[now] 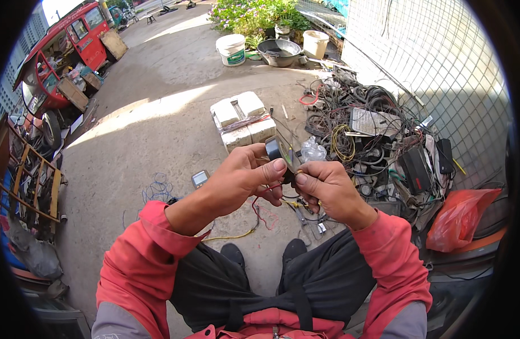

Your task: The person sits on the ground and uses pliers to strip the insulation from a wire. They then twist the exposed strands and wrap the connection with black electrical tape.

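My left hand [246,174] is closed, thumb and fingers pinching what looks like a roll of black tape [273,149] tilted on edge. Right beside it, my right hand [329,186] is closed too, its thumb and forefinger pressed together at the roll's lower edge. Something dark shows between those fingertips, too small to name. A red wire [256,204] hangs under my left hand and runs down toward a yellow wire [235,235] near my feet. On the ground left of my hands lies a small grey meter with a screen [200,179].
A white foam box [244,116] tied with cord stands ahead. To the right, a big tangle of cables [350,141] reaches a wire mesh fence [463,73]. A red plastic bag [460,219] lies at the right, a wooden frame [33,175] at the left. Buckets [231,50] stand farther off.
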The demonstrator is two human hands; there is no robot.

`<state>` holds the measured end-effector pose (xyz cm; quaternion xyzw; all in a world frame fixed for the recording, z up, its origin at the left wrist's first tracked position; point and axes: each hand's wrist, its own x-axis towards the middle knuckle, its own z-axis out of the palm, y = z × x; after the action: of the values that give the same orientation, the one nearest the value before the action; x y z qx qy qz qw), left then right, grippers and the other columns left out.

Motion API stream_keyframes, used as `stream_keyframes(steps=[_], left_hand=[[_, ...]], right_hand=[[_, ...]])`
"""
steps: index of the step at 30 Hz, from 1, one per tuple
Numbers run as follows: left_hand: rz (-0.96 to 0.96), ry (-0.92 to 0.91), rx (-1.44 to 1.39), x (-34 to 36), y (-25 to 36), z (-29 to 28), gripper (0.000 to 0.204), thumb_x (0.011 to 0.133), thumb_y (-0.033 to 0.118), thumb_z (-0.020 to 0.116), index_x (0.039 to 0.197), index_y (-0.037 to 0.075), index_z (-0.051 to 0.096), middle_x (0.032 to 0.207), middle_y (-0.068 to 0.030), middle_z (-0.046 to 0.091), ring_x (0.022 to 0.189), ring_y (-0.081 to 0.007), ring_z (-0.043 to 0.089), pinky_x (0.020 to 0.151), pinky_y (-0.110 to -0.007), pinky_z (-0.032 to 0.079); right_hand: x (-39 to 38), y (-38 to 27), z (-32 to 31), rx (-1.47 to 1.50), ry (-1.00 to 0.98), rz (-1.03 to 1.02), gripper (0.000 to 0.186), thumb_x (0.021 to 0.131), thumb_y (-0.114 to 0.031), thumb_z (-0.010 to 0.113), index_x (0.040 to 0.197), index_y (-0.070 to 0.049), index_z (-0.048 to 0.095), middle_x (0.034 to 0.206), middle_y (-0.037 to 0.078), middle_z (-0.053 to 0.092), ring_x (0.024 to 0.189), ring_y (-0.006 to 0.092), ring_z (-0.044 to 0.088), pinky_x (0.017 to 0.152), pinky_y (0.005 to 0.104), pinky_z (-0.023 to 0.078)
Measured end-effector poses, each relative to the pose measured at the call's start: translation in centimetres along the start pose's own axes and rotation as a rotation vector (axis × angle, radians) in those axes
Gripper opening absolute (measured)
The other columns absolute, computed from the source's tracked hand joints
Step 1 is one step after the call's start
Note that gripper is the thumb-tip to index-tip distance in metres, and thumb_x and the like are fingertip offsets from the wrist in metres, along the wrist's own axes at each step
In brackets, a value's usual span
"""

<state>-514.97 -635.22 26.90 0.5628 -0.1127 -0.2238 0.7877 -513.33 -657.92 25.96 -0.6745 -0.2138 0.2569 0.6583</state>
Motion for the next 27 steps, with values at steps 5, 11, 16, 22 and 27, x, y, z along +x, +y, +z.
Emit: stream_keyframes(steps=[5,11,16,22,27], left_hand=[[-0.092,0.024,-0.151,0.0,-0.2,0.7,0.037,0.1,0.038,0.062,0.103,0.002,0.054,0.084,-0.002,0.053,0.07,-0.0116,0.055,0.058,-0.029,0.05],[-0.175,0.043,-0.297,0.2,-0.6,0.7,0.038,0.104,0.041,0.053,0.104,0.003,0.051,0.089,-0.0033,0.051,0.072,-0.0115,0.045,0.053,-0.026,0.037],[-0.193,0.077,-0.255,0.3,-1.1,1.4,0.042,0.101,0.046,0.058,0.091,0.005,0.051,0.076,-0.0013,0.05,0.061,-0.0101,0.044,0.048,-0.027,0.034],[-0.122,0.158,-0.028,0.3,-1.9,1.5,0.036,0.102,0.037,0.058,0.097,0.002,0.052,0.065,-0.0019,0.051,0.05,-0.0087,0.044,0.042,-0.026,0.032],[0.081,0.473,0.246,1.2,-1.8,3.4,0.03,0.1,0.019,0.063,0.116,0.001,0.045,0.067,-0.0053,0.057,0.051,-0.0085,0.05,0.04,-0.025,0.034]], right_hand=[[-0.3,0.2,0.3,0.052,0.028,-0.049,0.022,0.103,-0.018,0.056,0.092,0.0,0.063,0.07,-0.003,0.053,0.057,0.0034,0.046,0.049,0.0203,0.04],[-0.4,0.2,0.6,0.099,0.044,-0.084,0.02,0.103,-0.018,0.057,0.094,-0.001,0.064,0.072,-0.003,0.055,0.059,0.0024,0.047,0.05,0.0189,0.04],[-0.5,0.4,0.8,0.087,0.048,-0.099,0.019,0.102,-0.017,0.058,0.097,0.0,0.065,0.073,-0.002,0.057,0.059,0.0026,0.048,0.049,0.0191,0.041],[-0.2,0.6,1.0,0.136,0.091,-0.059,0.02,0.102,-0.016,0.058,0.099,0.002,0.067,0.071,-0.001,0.059,0.056,0.0028,0.048,0.047,0.0194,0.04],[-0.3,0.4,0.6,0.137,0.17,-0.001,0.021,0.101,-0.016,0.059,0.096,0.002,0.067,0.07,0.0,0.06,0.053,0.0033,0.048,0.046,0.02,0.04]])
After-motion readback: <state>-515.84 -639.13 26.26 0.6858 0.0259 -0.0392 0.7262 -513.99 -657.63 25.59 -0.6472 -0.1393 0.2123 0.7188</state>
